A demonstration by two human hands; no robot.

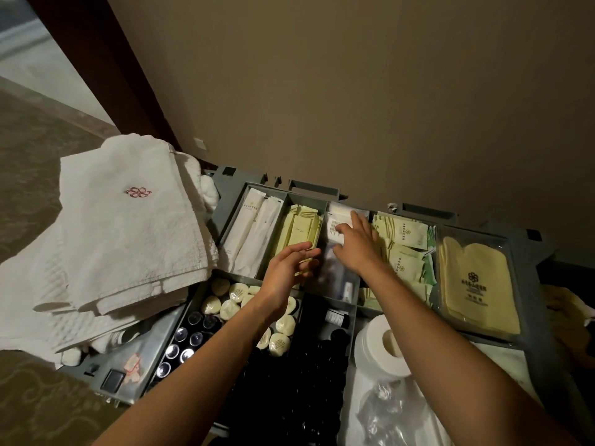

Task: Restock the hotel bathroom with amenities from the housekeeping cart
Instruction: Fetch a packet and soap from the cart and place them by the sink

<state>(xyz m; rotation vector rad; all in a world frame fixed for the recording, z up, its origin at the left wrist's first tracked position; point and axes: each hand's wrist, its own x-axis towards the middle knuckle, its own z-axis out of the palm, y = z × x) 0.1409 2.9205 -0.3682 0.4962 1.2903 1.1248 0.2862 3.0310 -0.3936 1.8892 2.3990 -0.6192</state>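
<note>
head | head-worn | forward-down | close over cart tray (338,193)

a plain beige wall (354,91) fills the upper view. a dark wooden door frame (96,59) slants down its left side, and a small pale plate (199,143) sits low on the wall near the frame's foot. left of the frame lies a pale floor (25,49), then patterned brown carpet (32,149). folded white linen (128,239) bears a pink flower emblem (138,192). a yellow cloth (566,317) lies crumpled at far right.
</note>
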